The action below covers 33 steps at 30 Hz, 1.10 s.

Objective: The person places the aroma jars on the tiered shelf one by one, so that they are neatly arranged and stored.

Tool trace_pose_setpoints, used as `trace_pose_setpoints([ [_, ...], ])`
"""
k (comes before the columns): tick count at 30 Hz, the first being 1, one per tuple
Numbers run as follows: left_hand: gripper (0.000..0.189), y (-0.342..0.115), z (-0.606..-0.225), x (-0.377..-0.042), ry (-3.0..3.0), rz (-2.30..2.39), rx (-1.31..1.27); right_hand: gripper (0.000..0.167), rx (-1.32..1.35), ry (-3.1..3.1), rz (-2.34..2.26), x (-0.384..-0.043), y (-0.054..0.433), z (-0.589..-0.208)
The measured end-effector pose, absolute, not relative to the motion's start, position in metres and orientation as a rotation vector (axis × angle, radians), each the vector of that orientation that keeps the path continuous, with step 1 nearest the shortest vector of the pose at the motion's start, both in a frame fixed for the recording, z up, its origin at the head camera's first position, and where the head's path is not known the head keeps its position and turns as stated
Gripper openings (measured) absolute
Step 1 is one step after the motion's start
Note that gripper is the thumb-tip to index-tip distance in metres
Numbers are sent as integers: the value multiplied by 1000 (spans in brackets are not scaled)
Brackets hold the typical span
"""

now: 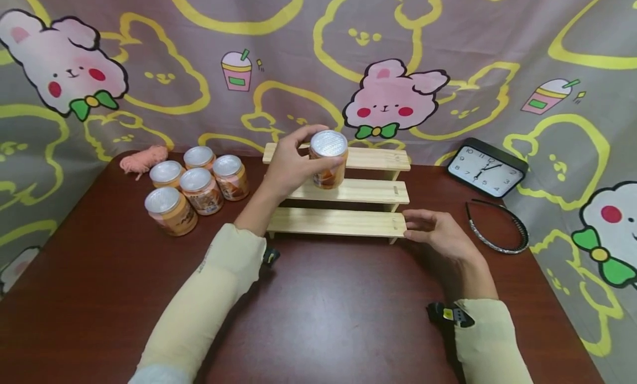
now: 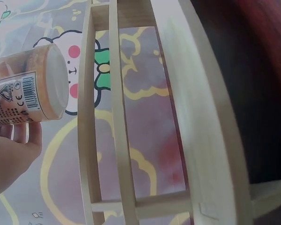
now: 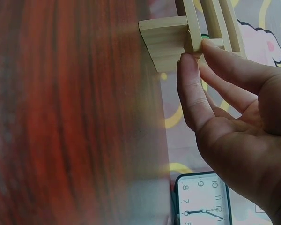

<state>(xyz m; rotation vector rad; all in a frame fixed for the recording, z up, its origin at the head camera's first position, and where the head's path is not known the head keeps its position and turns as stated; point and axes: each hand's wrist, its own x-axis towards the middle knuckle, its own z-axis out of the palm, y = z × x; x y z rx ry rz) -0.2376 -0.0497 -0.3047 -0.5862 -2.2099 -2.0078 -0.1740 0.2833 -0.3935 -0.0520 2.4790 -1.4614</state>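
Observation:
My left hand [image 1: 291, 162] grips an orange can [image 1: 328, 171] with a silver lid, upright above the top and middle steps of a three-step wooden shelf [image 1: 338, 222]. Seen in the left wrist view, the can [image 2: 18, 91] shows its barcode and pale base, apart from the wooden boards [image 2: 192, 103]. At the shelf's right end, my right hand [image 1: 443, 232] pinches the end of the lowest board between thumb and fingers. The right wrist view shows its fingertips [image 3: 189, 65] at the board's corner.
Several more orange cans [image 1: 201, 192] stand grouped left of the shelf, with pink yarn [image 1: 144, 160] behind them. On the right are a black-framed clock [image 1: 486, 167] and a headband [image 1: 497, 248]. A patterned cloth [image 1: 298, 52] hangs behind the brown table [image 1: 318, 306].

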Motion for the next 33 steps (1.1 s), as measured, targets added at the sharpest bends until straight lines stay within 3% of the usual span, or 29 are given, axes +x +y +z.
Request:
trace_pose_setpoints([
  [33,67,12,-296,-274,-2280,-2029,-533,53,-115,2460,-1503,-172,285,-390],
])
